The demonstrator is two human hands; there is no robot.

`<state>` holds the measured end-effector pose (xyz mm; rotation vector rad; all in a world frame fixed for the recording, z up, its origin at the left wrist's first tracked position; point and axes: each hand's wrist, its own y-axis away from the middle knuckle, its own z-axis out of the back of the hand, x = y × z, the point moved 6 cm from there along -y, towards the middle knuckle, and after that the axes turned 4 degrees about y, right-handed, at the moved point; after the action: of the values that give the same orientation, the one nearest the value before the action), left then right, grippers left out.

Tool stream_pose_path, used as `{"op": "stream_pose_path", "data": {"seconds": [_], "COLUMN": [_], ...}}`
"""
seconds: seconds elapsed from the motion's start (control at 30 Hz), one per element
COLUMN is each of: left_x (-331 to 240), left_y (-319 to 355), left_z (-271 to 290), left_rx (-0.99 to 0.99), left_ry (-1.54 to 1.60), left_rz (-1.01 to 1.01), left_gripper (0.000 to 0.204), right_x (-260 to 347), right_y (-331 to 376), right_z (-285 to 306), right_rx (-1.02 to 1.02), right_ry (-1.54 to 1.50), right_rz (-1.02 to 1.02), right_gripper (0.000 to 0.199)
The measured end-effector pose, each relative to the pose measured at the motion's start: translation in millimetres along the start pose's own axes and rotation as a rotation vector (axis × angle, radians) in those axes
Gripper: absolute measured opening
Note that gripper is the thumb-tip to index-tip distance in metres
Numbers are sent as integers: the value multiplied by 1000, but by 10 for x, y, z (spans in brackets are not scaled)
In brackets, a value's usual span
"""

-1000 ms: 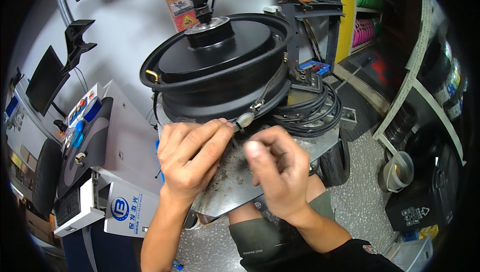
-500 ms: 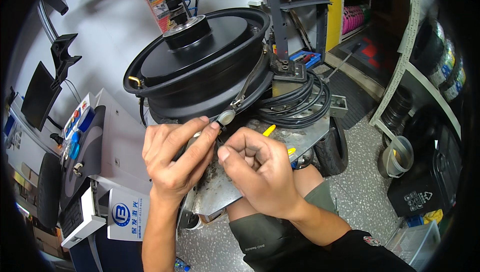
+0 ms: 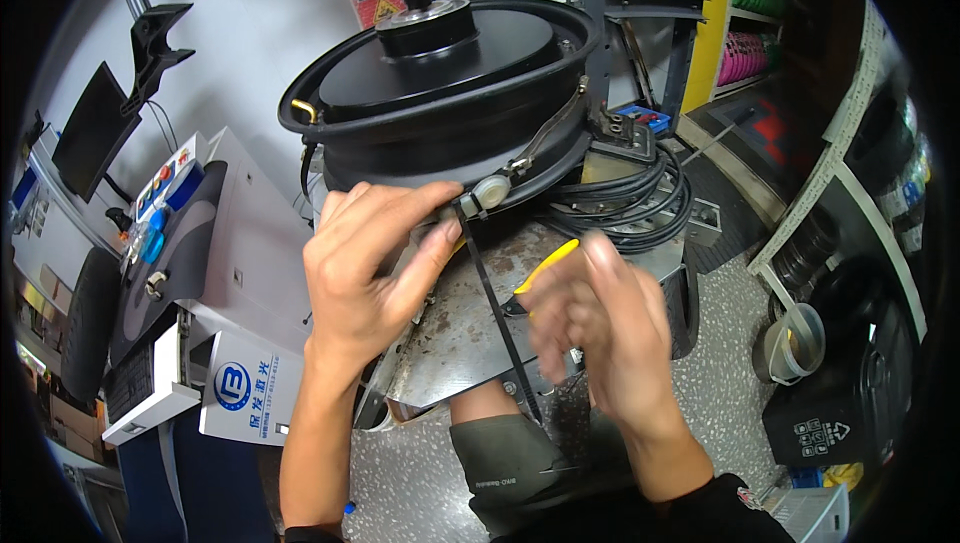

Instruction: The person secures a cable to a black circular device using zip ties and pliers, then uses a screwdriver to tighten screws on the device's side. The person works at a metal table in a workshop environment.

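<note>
A black motor wheel [image 3: 440, 133] lies on its side over a worn metal stand. At its near lower edge sits a small round whitish fitting [image 3: 491, 191], joined to a strap-like metal piece along the rim. My left hand [image 3: 362, 258] is closed beside this fitting, pinching a black cable tie [image 3: 500, 328] between thumb and index finger. The tie's long tail slants down toward my knees. My right hand [image 3: 612, 333], smeared by motion, hovers over the stand's right side, close to a yellow-handled tool [image 3: 548, 265] partly hidden by its fingers.
Coiled black cable [image 3: 640, 208] rests at the stand's right, below a blue tray [image 3: 648, 120]. To the left is a grey machine cabinet [image 3: 250, 233] with a keyboard drawer [image 3: 150, 393]. A bucket [image 3: 790, 343] and shelving with tyres stand right.
My right hand has moved right, away from my left hand, toward the yellow handle. The cable tie's long tail now shows. The view has shifted, placing the wheel further right and higher.
</note>
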<state>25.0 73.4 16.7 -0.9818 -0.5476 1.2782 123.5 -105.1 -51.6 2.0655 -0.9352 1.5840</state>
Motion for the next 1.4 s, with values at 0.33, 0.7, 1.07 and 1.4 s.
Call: {"op": "stream_pose_path", "data": {"seconds": [0.33,0.7,1.07,1.4], "left_x": [55,67,87,33], "left_y": [-10,-11,9,4], "left_z": [-65,-45,-71,-65], "left_rx": [95,147,125,109], "left_ry": [26,43,-4,-106], "left_rz": [75,193,94,21], "left_gripper": [22,13,15,18], "right_x": [-183,-375,-435,-368], "right_y": [-403,-428,-504,-313], "right_z": [-434,-327,-397,-496], "right_rx": [108,-136,-48,-82], "right_ry": [-99,277,-96,-120], "right_rz": [154,426,266,338], "right_gripper": [27,24,15,11]}}
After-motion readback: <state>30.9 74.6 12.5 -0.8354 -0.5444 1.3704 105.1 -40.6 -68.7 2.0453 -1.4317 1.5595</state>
